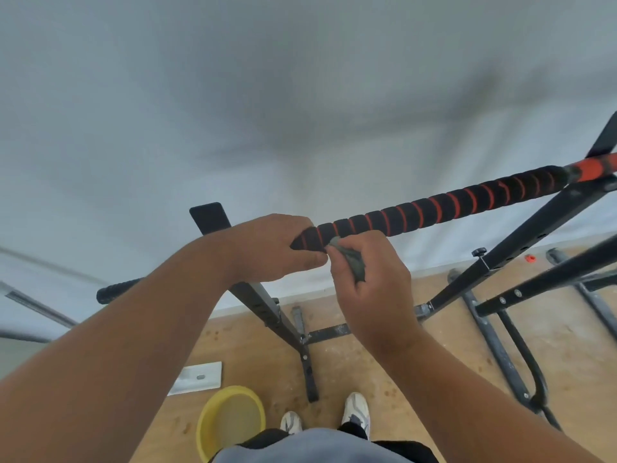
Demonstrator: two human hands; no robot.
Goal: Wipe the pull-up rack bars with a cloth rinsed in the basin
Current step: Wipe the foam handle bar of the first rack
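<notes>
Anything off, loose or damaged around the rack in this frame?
One oddity: a flat white metal plate with a slot hole lies loose on the wooden floor, beside the yellow round basin. A small orange piece also lies on the floor near the wall. The black-and-orange foam-wrapped bar looks intact.

Cloth (354, 264) mostly hidden inside right hand (369, 282); top bar (434, 208) cut off at right edge.
</notes>
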